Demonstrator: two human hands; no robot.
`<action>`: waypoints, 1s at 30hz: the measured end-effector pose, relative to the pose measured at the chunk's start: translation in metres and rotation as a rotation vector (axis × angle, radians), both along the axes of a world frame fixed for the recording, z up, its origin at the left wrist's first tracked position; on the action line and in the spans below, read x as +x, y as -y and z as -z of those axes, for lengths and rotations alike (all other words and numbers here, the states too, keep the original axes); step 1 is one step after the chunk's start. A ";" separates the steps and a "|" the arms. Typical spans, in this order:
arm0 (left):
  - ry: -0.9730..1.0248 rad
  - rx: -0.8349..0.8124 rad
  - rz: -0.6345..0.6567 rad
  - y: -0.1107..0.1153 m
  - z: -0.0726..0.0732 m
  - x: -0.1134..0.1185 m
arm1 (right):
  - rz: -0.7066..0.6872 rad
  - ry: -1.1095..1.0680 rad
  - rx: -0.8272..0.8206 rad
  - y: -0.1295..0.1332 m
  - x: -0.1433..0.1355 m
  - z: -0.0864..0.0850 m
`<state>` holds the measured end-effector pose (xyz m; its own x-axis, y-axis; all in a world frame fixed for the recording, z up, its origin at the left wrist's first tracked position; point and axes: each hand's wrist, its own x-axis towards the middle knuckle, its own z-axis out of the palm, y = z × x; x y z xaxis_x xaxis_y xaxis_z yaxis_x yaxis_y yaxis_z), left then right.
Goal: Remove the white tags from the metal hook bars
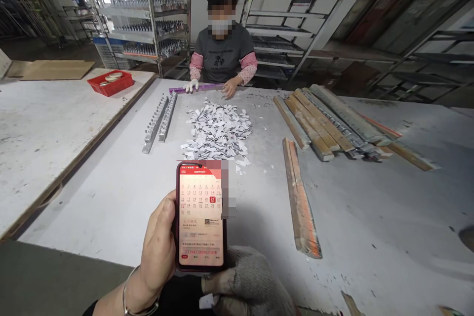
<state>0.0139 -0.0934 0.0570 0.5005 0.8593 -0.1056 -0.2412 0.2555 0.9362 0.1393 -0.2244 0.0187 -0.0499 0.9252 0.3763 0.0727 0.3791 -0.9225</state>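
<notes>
- Your left hand was closed around the smartphone, thumb side along its left edge; the fingers behind were hidden.
- The smartphone was upright before you, a little left of the view's middle, its calendar screen facing you and its long axis running nearly straight up the view.
- Its top end pointed at the pile of small white slips, heaped on the white tabletop directly beyond, between you and the co-worker.
- Your right hand, in a grey knit glove with bare skin at the fingertips, sat lower, at the smartphone's bottom right corner; I cannot tell whether they touched.
- That hand seemed to pinch a single white slip between thumb and finger, below the smartphone.
- Of your two hands, the left was nearer the pile.
- The orange-edged bar lay to the right, nearer your right hand, its long axis leading away from you.
</notes>
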 end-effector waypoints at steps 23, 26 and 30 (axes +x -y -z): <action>0.010 -0.001 0.001 0.002 0.005 -0.002 | -0.049 -0.005 -0.127 0.000 0.002 -0.001; 0.005 0.004 -0.007 0.001 0.004 -0.002 | -0.010 0.045 -0.075 0.001 0.003 0.001; 0.018 -0.002 0.006 0.001 0.005 -0.002 | 0.002 0.037 -0.060 0.003 0.002 0.006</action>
